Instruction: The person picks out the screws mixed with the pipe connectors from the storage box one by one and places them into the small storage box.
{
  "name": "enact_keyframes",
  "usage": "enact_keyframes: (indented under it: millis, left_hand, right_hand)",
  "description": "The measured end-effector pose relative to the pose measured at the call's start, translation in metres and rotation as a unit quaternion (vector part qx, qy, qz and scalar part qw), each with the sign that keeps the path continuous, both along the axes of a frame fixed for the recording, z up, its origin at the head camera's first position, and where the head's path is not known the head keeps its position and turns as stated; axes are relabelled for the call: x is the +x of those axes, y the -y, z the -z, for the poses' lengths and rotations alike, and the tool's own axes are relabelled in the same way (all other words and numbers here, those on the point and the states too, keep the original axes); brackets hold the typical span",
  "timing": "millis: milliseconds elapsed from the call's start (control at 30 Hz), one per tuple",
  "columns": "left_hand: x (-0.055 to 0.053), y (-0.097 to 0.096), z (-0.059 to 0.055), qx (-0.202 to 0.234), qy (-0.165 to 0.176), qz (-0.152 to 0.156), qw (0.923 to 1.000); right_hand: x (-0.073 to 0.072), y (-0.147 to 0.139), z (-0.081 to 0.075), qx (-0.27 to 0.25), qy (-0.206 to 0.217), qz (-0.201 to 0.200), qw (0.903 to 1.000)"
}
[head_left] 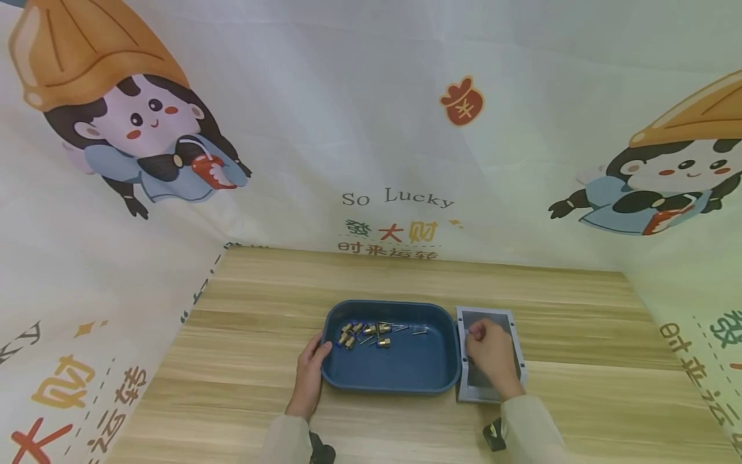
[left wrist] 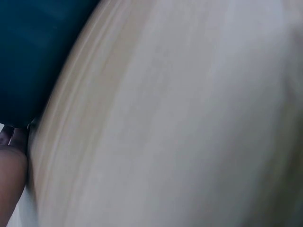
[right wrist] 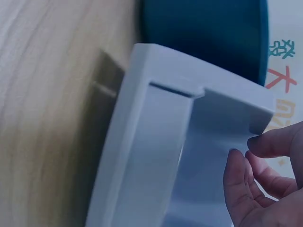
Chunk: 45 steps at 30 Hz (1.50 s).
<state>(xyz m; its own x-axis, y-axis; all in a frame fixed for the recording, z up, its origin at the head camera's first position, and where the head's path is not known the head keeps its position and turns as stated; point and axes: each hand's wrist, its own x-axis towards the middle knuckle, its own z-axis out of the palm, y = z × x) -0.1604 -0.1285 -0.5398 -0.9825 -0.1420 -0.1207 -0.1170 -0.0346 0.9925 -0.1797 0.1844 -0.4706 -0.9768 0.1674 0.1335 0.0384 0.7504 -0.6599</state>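
A dark blue tray (head_left: 394,374) sits on the wooden table. My left hand (head_left: 312,370) grips its left end, thumb at the rim; in the left wrist view only part of that hand (left wrist: 12,165) shows beside the tray wall. Several brass fittings with blue ends (head_left: 371,329) and thin metal pins (head_left: 420,332) lie in the tray's left and middle part. Right against the tray stands a grey open box (head_left: 472,394) with small dark holes along its rim. Over it is my right hand (head_left: 491,348), fingers bent; in the right wrist view its thumb and fingertips are apart, nothing visible between them.
The wooden table (head_left: 243,309) reaches to a printed cloth backdrop (head_left: 394,142) at the back, with more cloth at both sides. Dark wrist gear (head_left: 494,435) sits at the right sleeve. The box's wall stands between the right hand and the tray.
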Motion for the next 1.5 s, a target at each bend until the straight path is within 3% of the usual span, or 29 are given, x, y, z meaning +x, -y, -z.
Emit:
enact_keyframes:
  millis: [467,933,1500]
  left_hand:
    - [-0.004,0.000,-0.005,0.002,-0.004,-0.007,1.0000]
    - [-0.002,-0.001,-0.005,-0.003,-0.005,-0.005,1.0000]
    - [0.001,0.000,0.000,0.000,0.000,-0.005,1.0000]
  right_hand:
    - [-0.010,0.014,-0.017,-0.021,-0.024,-0.003,0.9995]
    - [-0.011,0.033,-0.014,-0.030,-0.069,-0.060,0.9953]
    - [-0.012,0.054,-0.004,-0.037,-0.033,-0.098,0.9940]
